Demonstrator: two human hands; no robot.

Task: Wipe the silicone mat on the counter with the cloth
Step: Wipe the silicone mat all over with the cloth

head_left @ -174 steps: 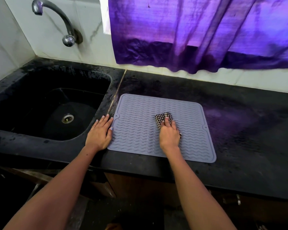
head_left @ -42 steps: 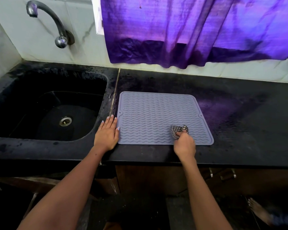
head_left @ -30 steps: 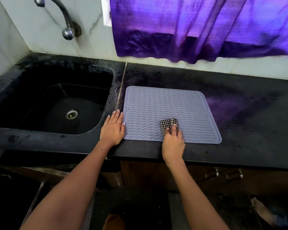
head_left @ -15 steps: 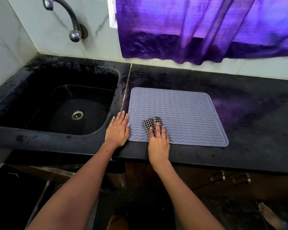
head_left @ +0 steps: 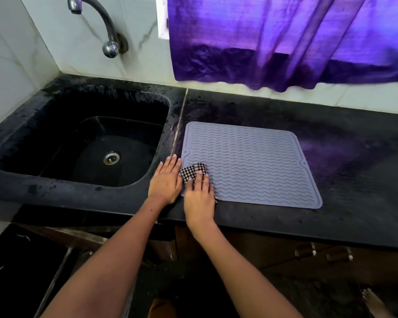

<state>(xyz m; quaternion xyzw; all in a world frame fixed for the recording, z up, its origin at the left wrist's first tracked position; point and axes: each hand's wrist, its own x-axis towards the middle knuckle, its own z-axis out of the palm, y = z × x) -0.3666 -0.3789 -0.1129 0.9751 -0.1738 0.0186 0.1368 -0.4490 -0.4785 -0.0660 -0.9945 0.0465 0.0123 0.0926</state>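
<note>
Pressing the checked cloth [head_left: 192, 173] flat-fingered at the mat's [head_left: 251, 164] near left corner, the right hand [head_left: 199, 193] should keep even pressure along the ridges; the left hand [head_left: 167, 180], spread flat, steadies the edge on the counter [head_left: 354, 180].

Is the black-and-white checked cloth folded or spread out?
Folded: the black-and-white checked cloth is a small bunched wad under the right hand.

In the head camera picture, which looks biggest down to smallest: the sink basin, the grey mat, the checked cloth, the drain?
1. Sink basin
2. Grey mat, not far behind
3. Checked cloth, partly hidden under the right hand
4. Drain, close to the cloth's visible part, so that order is unsure.
</note>
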